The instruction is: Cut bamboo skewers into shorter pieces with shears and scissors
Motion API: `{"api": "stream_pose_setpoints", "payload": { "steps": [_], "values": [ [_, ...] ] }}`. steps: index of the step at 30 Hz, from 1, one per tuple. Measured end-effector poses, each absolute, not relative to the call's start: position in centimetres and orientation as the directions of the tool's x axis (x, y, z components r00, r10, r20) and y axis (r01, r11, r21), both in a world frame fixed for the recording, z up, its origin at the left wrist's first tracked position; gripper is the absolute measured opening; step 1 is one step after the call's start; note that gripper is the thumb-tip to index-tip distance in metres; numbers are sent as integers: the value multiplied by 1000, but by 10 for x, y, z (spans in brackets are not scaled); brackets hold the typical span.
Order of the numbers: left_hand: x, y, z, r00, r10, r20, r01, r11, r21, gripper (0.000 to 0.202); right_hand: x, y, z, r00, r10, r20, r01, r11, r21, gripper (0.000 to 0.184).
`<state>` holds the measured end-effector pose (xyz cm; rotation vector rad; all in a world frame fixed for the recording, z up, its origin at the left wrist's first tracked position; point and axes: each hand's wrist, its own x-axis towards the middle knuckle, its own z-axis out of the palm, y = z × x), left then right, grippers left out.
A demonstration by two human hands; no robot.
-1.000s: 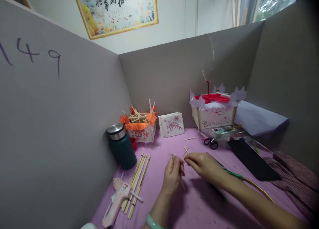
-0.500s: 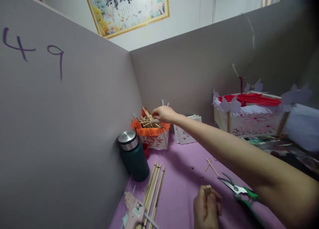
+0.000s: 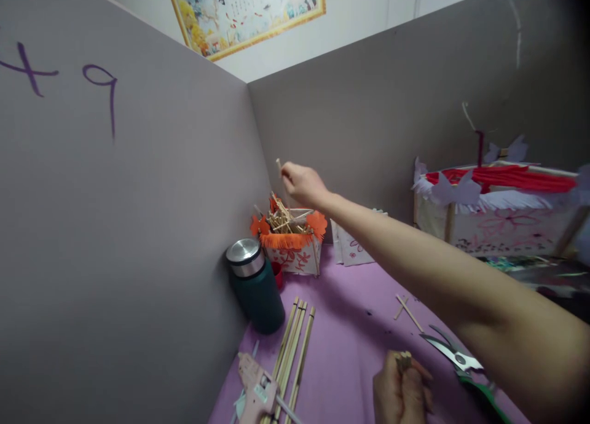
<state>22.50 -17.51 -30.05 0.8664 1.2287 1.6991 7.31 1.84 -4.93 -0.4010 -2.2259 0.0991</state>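
My right hand (image 3: 300,183) reaches far back over the orange-fringed paper box (image 3: 291,246), which is full of short wooden sticks. Its fingers pinch one short stick (image 3: 278,164), lifted clear above the box. My left hand (image 3: 400,394) stays low at the front, closed round a small bundle of short sticks (image 3: 404,359) held upright.
A dark green flask (image 3: 255,284) with a steel lid stands by the left wall. Long bamboo sticks (image 3: 294,350) and a pink glue gun (image 3: 258,393) lie on the purple mat. Green-handled scissors (image 3: 461,364) lie at the right. A red-topped paper lantern (image 3: 498,215) stands at the back right.
My right hand went from beside the left hand to the orange box, then rose from it with one stick. The view shifted left and closer.
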Motion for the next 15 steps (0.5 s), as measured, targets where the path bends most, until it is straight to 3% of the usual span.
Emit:
{"api": "stream_pose_setpoints", "payload": {
  "steps": [3,6,11,15],
  "values": [
    [225,-174,-301,-396,916,62,-255,-175,951,51,116,15,-36,-381,408,829,-127,866,-484,11],
    [224,-171,-298,-400,913,81,-289,-209,934,49,177,2,-46,-282,548,788,-341,710,-616,12],
    [218,-167,-289,-423,903,69,-359,-238,903,49,278,-22,-101,-179,795,580,-426,469,-774,21],
    [209,-170,-281,-409,910,70,-381,-239,893,46,329,-45,-149,-153,899,411,-421,317,-850,30]
  ]
}}
